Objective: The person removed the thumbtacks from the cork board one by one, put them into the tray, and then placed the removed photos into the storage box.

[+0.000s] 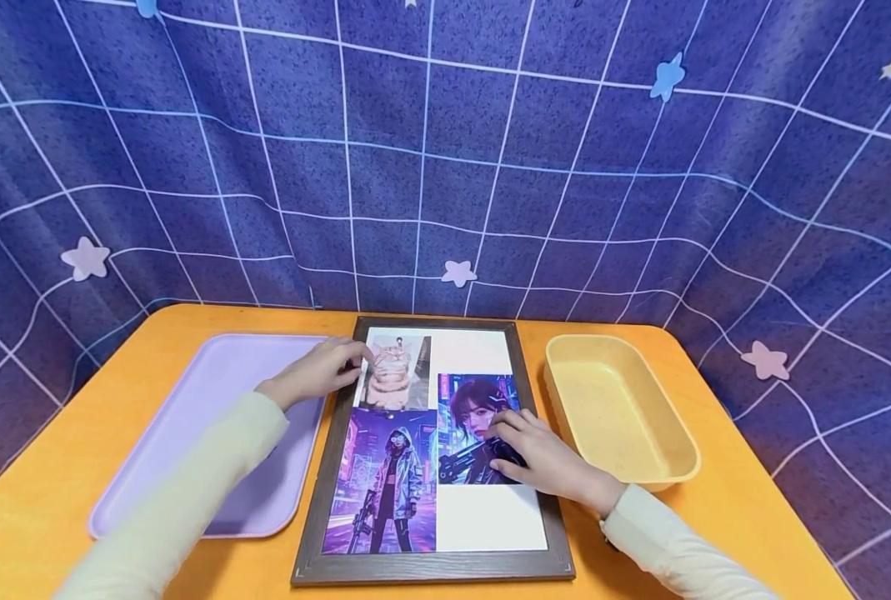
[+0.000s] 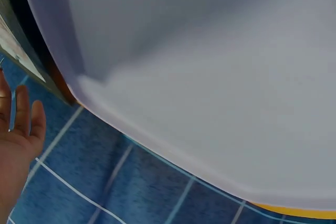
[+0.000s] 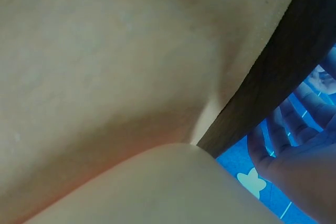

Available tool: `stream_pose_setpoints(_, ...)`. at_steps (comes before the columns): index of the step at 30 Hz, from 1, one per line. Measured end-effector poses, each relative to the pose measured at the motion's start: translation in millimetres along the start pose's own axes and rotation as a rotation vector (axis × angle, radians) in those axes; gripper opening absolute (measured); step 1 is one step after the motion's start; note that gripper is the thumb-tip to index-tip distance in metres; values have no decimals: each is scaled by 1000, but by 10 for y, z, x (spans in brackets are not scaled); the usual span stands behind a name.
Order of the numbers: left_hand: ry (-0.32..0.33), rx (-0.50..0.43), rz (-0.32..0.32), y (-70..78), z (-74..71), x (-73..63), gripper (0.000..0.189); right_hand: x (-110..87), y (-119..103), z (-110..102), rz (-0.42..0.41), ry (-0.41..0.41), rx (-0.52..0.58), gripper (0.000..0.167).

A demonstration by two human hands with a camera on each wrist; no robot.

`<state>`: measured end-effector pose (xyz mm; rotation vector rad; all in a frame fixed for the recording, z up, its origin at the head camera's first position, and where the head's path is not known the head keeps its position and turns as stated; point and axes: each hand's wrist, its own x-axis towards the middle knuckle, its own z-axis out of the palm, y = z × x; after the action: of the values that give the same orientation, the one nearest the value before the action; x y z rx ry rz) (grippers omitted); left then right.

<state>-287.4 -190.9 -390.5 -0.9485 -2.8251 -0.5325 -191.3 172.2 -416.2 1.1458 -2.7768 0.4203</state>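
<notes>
A dark wooden picture frame [image 1: 433,569] with a white backing lies on the table with three pictures in it. My left hand [image 1: 325,371] reaches over the frame's left side, fingertips at the left edge of the cat photo [image 1: 392,383] in the top left. In the left wrist view, fingers of my left hand [image 2: 18,135] extend loosely. My right hand [image 1: 538,454] rests on the lower right of a close-up picture of a dark-haired character [image 1: 475,404], fingers spread and slightly bent. Below the cat photo sits a picture of a hooded figure [image 1: 396,483].
To the left lies a flat purple tray [image 1: 257,433], partly under my left forearm. A yellow plastic bin [image 1: 618,408] stands right of the frame. The orange table [image 1: 32,467] ends at a blue curtain [image 1: 385,183] with a grid and stars.
</notes>
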Motion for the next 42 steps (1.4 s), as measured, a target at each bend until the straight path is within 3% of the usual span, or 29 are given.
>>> stream_pose_setpoints(9, 105, 26, 26, -281, -101, -236, 22, -1, -5, 1, 6, -1, 5, 34)
stream_pose_setpoints(19, 163, 48, 9, -522, -115, -467, 24, -5, 2, 12, 0, 2, -11, 36)
stream_pose_setpoints(29, 118, 61, -83, -660, -100, -574, 22, -7, 1, 3, 11, -1, 1, 36)
stream_pose_setpoints(42, 113, 68, -104, -735, -74, -625, 20, -3, 17, 7, 36, -26, 15, 33)
